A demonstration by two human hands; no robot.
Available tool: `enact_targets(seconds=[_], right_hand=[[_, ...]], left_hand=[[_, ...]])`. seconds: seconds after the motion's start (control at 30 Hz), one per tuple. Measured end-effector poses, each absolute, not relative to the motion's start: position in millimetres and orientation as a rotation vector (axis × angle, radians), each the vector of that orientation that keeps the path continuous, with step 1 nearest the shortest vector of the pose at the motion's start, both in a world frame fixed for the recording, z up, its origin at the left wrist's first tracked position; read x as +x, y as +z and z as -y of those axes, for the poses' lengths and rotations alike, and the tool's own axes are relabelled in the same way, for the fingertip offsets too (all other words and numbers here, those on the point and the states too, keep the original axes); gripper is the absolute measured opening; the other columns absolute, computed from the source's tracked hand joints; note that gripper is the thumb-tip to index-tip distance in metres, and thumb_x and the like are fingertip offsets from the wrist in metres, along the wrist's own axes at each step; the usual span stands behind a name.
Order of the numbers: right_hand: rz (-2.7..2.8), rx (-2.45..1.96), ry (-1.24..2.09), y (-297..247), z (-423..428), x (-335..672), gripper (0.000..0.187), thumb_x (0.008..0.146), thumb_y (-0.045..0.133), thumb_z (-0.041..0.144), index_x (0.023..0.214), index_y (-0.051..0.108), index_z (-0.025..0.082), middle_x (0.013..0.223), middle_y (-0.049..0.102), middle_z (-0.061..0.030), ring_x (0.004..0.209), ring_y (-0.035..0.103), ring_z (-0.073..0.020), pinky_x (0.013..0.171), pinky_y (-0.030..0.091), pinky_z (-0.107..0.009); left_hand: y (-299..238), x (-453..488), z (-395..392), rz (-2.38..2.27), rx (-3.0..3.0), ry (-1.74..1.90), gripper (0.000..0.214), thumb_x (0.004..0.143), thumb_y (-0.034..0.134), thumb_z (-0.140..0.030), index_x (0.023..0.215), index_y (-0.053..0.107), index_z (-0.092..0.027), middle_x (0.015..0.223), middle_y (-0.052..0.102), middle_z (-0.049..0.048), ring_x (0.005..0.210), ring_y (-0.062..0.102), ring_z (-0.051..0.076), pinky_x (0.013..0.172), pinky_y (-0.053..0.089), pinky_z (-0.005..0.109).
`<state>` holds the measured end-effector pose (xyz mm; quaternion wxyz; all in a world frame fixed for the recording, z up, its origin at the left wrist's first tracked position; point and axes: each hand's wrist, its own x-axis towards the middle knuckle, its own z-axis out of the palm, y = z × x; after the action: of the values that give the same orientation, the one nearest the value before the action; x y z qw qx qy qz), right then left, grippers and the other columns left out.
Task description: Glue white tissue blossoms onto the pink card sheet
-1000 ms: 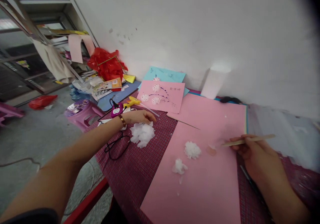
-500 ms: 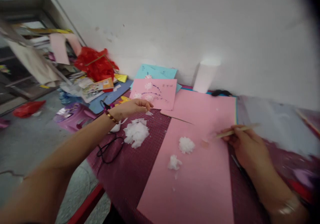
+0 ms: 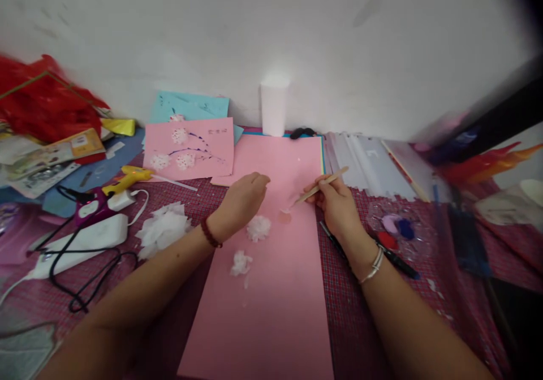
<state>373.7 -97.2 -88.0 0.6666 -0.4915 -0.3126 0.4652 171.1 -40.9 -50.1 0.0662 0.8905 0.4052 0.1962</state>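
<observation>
A large pink paper sheet [image 3: 271,312] lies on the red checked tablecloth in front of me. On it sit two small white tissue flowers [image 3: 258,228], the lower one [image 3: 240,263] nearer me, and a faint glue spot [image 3: 284,217]. My left hand [image 3: 241,202] hovers over the sheet just above the upper flower, fingers curled; what it holds, if anything, is hidden. My right hand [image 3: 337,204] grips a thin wooden stick [image 3: 322,185], its tip pointing at the glue spot.
A pile of white tissue [image 3: 161,233] lies left of the sheet. Beyond it are a yellow glue gun [image 3: 127,179], a white power strip [image 3: 80,241] with black cable, and a pink card with flowers [image 3: 190,148]. A black pen [image 3: 369,247] and paint dabs lie right.
My left hand has come from the tissue pile at the left over to the pink sheet. The view has swung right. The right hand still holds the stick.
</observation>
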Motion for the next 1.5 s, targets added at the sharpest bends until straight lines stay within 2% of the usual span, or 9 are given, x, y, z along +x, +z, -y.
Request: enact_targets(seconds=[0.17,0.4,0.6,0.73,0.93,1.13,1.2,1.33,1.5], right_hand=[[0.969,-1.053,1.007,-78,103,364,0.011,0.084,0.054,0.031,0.086,0.05,0.021,0.075,0.067,0.0014,0.056,0.058,-0.0101,0.057,0.047,-0.025],[1.36,-1.196,0.817,-72,113,347,0.008,0.091,0.046,0.028,0.092,0.052,0.022,0.082,0.065,-0.0006,0.068,0.06,-0.0136,0.064,0.048,-0.029],[1.457,-1.291,0.708,-74,114,348,0.008,0.09,0.047,0.026,0.093,0.054,0.024,0.081,0.066,-0.0005,0.068,0.062,-0.0156,0.066,0.045,-0.031],[1.508,-1.332,0.642,-72,115,348,0.008,0.09,0.046,0.024,0.093,0.054,0.024,0.081,0.066,-0.0006,0.067,0.061,-0.0159,0.065,0.043,-0.031],[1.462,-1.337,0.589,-72,115,349,0.008,0.09,0.046,0.025,0.095,0.053,0.025,0.081,0.065,-0.0003,0.068,0.061,-0.016,0.063,0.043,-0.031],[1.44,-1.337,0.6,-74,114,350,0.009,0.091,0.046,0.028,0.095,0.053,0.024,0.081,0.066,-0.0008,0.067,0.062,-0.0161,0.064,0.045,-0.031],[1.451,-1.341,0.595,-75,113,351,0.009,0.092,0.044,0.028,0.096,0.052,0.024,0.081,0.066,-0.001,0.067,0.063,-0.0159,0.063,0.045,-0.031],[1.482,-1.355,0.56,-75,112,352,0.008,0.091,0.045,0.025,0.097,0.05,0.023,0.081,0.067,-0.0011,0.068,0.064,-0.0153,0.062,0.046,-0.03],[1.501,-1.359,0.523,-76,111,353,0.006,0.091,0.045,0.023,0.096,0.049,0.023,0.082,0.067,-0.0008,0.068,0.064,-0.0143,0.061,0.046,-0.029]], left_hand=[[-67,165,43,-1.242,2.333,0.563,0.011,0.078,0.051,-0.015,0.078,0.062,-0.015,0.079,0.065,0.0032,0.072,0.057,0.013,0.065,0.043,0.024],[-69,165,38,-1.244,1.989,0.532,0.011,0.073,0.054,-0.02,0.075,0.062,-0.013,0.069,0.062,0.0014,0.062,0.052,0.011,0.055,0.039,0.022],[-65,166,40,-1.212,2.038,0.541,0.006,0.067,0.055,-0.014,0.067,0.06,-0.014,0.072,0.059,0.0013,0.064,0.05,0.009,0.055,0.039,0.02],[-62,170,43,-1.178,1.931,0.455,0.009,0.069,0.053,-0.014,0.07,0.062,-0.013,0.065,0.059,0.0,0.058,0.047,0.008,0.051,0.035,0.019],[-63,179,50,-1.122,2.023,0.428,0.01,0.072,0.053,-0.014,0.075,0.062,-0.015,0.066,0.061,-0.0004,0.059,0.051,0.009,0.053,0.037,0.02],[-61,176,54,-1.121,2.643,0.777,0.018,0.085,0.043,-0.012,0.075,0.058,-0.015,0.079,0.06,0.0061,0.077,0.053,0.014,0.073,0.042,0.028],[-65,176,53,-1.059,2.736,0.768,0.021,0.087,0.041,-0.013,0.075,0.058,-0.014,0.081,0.06,0.0072,0.081,0.053,0.016,0.076,0.043,0.029],[-73,179,53,-0.987,2.57,0.594,0.013,0.08,0.049,-0.009,0.075,0.059,-0.015,0.075,0.061,0.0025,0.07,0.054,0.013,0.065,0.042,0.025],[-76,180,54,-1.005,2.264,0.533,0.014,0.073,0.051,-0.007,0.08,0.058,-0.017,0.072,0.062,-0.0012,0.065,0.055,0.01,0.059,0.041,0.021]])
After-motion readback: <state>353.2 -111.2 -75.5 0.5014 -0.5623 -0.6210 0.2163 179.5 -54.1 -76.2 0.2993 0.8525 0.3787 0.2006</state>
